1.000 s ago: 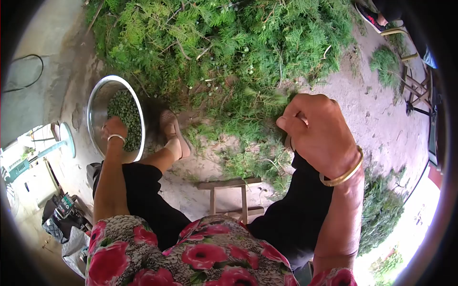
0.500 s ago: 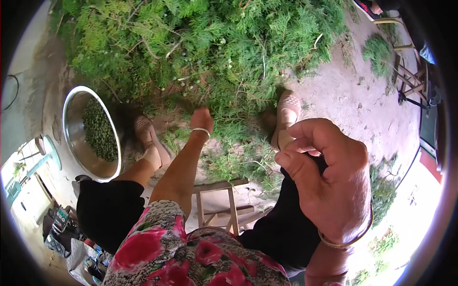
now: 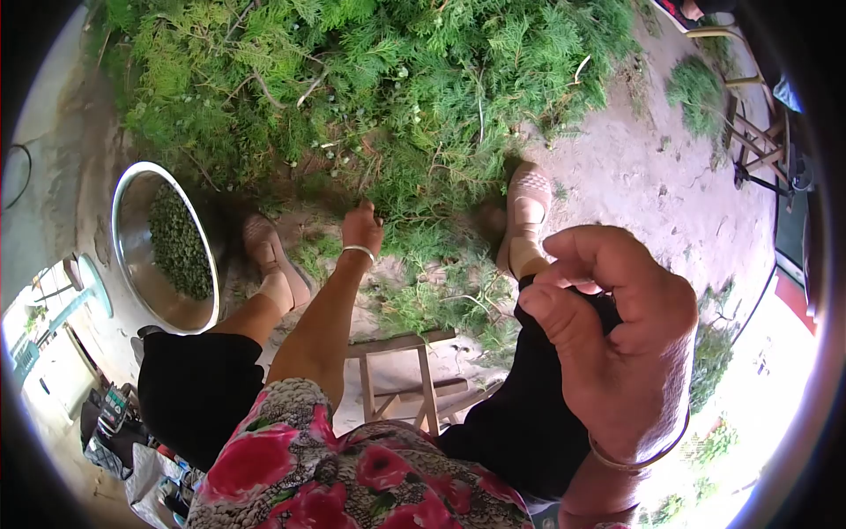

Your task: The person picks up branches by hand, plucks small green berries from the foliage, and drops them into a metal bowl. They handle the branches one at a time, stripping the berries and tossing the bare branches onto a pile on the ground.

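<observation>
My right hand (image 3: 617,335) is raised close to the camera, its fingers curled toward the thumb; whether anything is between them cannot be made out. Low over the ground, my left hand (image 3: 363,227) is beside the near edge of a heap of green branches (image 3: 379,97). Its fingers look closed, and what they hold, if anything, is too small to name. Small pale green cones dot the branches. Left of my feet, a metal basin (image 3: 117,234) leans toward me with many small green cones (image 3: 181,242) inside.
A wooden stool (image 3: 427,383) stands between my legs. Loose sprigs (image 3: 423,291) lie on the ground before it. Bags and other items (image 3: 150,467) are at the lower left. Part of another person's foot (image 3: 692,11) and a folding wooden frame (image 3: 758,145) show at the upper right.
My left hand has shifted slightly left and toward me, away from the branches. My right hand has moved slightly right and down, its fingers still curled. The view has shifted a little.
</observation>
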`<move>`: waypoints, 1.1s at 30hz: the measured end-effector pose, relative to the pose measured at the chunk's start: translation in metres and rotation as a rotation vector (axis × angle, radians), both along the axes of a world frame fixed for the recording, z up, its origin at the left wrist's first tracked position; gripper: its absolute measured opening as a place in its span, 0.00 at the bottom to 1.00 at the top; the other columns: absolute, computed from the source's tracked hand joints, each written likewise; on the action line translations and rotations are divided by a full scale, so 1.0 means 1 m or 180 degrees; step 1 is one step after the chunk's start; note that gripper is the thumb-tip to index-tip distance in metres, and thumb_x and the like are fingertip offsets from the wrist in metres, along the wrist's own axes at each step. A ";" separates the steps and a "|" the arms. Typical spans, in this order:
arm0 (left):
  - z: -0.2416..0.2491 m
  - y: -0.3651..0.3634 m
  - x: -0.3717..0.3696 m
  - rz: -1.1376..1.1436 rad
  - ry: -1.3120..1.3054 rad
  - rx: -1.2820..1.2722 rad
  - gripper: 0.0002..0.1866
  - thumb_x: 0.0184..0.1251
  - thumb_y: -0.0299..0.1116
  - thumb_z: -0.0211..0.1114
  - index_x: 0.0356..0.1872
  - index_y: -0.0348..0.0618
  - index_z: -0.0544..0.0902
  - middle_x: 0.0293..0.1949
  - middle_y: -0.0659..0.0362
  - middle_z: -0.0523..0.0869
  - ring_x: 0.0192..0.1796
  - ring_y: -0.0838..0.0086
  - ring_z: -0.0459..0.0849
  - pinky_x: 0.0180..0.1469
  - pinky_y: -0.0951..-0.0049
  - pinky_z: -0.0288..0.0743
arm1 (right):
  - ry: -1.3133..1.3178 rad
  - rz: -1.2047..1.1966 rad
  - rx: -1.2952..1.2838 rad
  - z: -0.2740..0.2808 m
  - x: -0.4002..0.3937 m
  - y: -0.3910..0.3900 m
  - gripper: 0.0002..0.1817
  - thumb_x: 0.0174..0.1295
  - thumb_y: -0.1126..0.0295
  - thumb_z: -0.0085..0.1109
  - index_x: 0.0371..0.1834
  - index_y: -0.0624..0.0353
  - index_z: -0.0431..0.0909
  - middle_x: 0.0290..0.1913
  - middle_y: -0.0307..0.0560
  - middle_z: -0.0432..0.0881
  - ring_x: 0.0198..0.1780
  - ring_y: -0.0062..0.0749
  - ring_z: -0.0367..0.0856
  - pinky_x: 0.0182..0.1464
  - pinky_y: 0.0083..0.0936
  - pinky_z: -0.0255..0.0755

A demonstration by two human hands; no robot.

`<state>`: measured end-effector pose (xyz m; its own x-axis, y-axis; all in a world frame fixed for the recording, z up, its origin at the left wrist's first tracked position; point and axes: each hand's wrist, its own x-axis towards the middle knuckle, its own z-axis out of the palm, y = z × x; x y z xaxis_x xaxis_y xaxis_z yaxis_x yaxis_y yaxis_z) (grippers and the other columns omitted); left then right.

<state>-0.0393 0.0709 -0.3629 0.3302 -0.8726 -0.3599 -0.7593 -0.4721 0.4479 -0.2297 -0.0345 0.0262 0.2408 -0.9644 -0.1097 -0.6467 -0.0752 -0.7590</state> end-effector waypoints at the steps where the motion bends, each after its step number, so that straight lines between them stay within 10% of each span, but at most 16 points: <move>1: -0.004 -0.002 0.000 -0.0133 -0.0067 0.0314 0.11 0.51 0.27 0.66 0.34 0.33 0.77 0.30 0.40 0.81 0.35 0.48 0.82 0.34 0.56 0.76 | -0.0094 0.0077 -0.0153 -0.001 -0.003 -0.001 0.11 0.50 0.76 0.64 0.37 0.67 0.76 0.27 0.50 0.81 0.31 0.30 0.82 0.37 0.22 0.74; 6: 0.022 -0.007 0.013 -0.0453 0.0093 0.0437 0.06 0.55 0.25 0.63 0.32 0.32 0.78 0.25 0.43 0.82 0.31 0.53 0.84 0.28 0.61 0.76 | 0.0206 -0.0126 0.0683 -0.002 -0.015 -0.008 0.10 0.51 0.76 0.63 0.36 0.68 0.76 0.26 0.50 0.81 0.30 0.30 0.82 0.36 0.23 0.74; 8: 0.057 -0.017 0.024 0.1474 0.2213 0.0663 0.04 0.59 0.24 0.61 0.31 0.33 0.79 0.22 0.51 0.81 0.26 0.67 0.84 0.24 0.71 0.75 | 0.0123 -0.0111 0.0672 -0.002 -0.014 -0.008 0.10 0.52 0.76 0.62 0.34 0.69 0.75 0.26 0.52 0.81 0.29 0.31 0.81 0.35 0.23 0.74; 12: 0.107 -0.006 0.049 0.1776 0.3283 0.0239 0.04 0.60 0.23 0.61 0.35 0.33 0.79 0.23 0.56 0.81 0.23 0.75 0.80 0.23 0.78 0.74 | 0.0288 0.0105 0.0808 -0.001 -0.012 -0.013 0.09 0.53 0.77 0.61 0.35 0.72 0.75 0.26 0.54 0.81 0.29 0.32 0.82 0.33 0.25 0.74; 21: 0.275 -0.021 0.022 0.0975 0.4700 -0.0235 0.07 0.60 0.23 0.62 0.38 0.33 0.79 0.27 0.54 0.83 0.26 0.73 0.81 0.27 0.77 0.76 | 0.0263 0.1244 0.0801 -0.019 0.019 0.007 0.15 0.49 0.73 0.66 0.37 0.71 0.73 0.22 0.65 0.77 0.30 0.54 0.82 0.30 0.38 0.74; 27: 0.271 0.013 0.176 0.2452 0.2952 -0.1320 0.10 0.58 0.22 0.60 0.41 0.31 0.79 0.34 0.48 0.84 0.34 0.64 0.83 0.37 0.70 0.79 | 0.0667 0.1373 0.0389 -0.008 0.022 0.004 0.14 0.51 0.71 0.65 0.32 0.69 0.71 0.22 0.65 0.76 0.31 0.60 0.79 0.32 0.42 0.73; 29: 0.269 0.030 0.237 0.2792 0.0301 -0.0560 0.15 0.56 0.24 0.63 0.42 0.25 0.75 0.36 0.42 0.81 0.31 0.65 0.83 0.33 0.70 0.79 | 0.0678 0.1384 0.0373 -0.009 0.018 0.003 0.14 0.51 0.71 0.64 0.33 0.70 0.72 0.22 0.64 0.76 0.30 0.58 0.80 0.32 0.41 0.73; 30: 0.260 0.038 0.255 0.2798 0.0285 -0.0551 0.15 0.56 0.24 0.63 0.42 0.25 0.75 0.36 0.42 0.81 0.31 0.65 0.83 0.33 0.70 0.79 | 0.0668 0.1293 0.0440 -0.008 0.016 0.002 0.14 0.50 0.71 0.65 0.35 0.69 0.72 0.22 0.64 0.76 0.30 0.58 0.80 0.31 0.40 0.73; 32: 0.239 0.049 0.274 0.0709 -0.2351 -0.0132 0.12 0.55 0.27 0.64 0.40 0.32 0.80 0.35 0.50 0.85 0.38 0.68 0.84 0.37 0.76 0.77 | 0.0749 0.1112 0.0534 -0.005 0.013 0.000 0.16 0.49 0.72 0.66 0.39 0.68 0.74 0.23 0.62 0.77 0.29 0.54 0.81 0.31 0.37 0.73; 33: 0.240 0.039 0.234 0.0802 -0.1499 -0.0020 0.11 0.56 0.28 0.64 0.39 0.32 0.80 0.35 0.50 0.85 0.36 0.70 0.83 0.35 0.76 0.77 | 0.0781 0.1117 0.0574 -0.008 0.011 0.001 0.16 0.49 0.72 0.66 0.39 0.68 0.74 0.23 0.62 0.77 0.29 0.54 0.81 0.31 0.37 0.73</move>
<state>0.1943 0.1103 -0.1226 0.6544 -0.7470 -0.1171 -0.7422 -0.6642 0.0893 -0.2190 -0.0335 0.0186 0.4952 -0.7895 -0.3626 -0.7679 -0.2026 -0.6077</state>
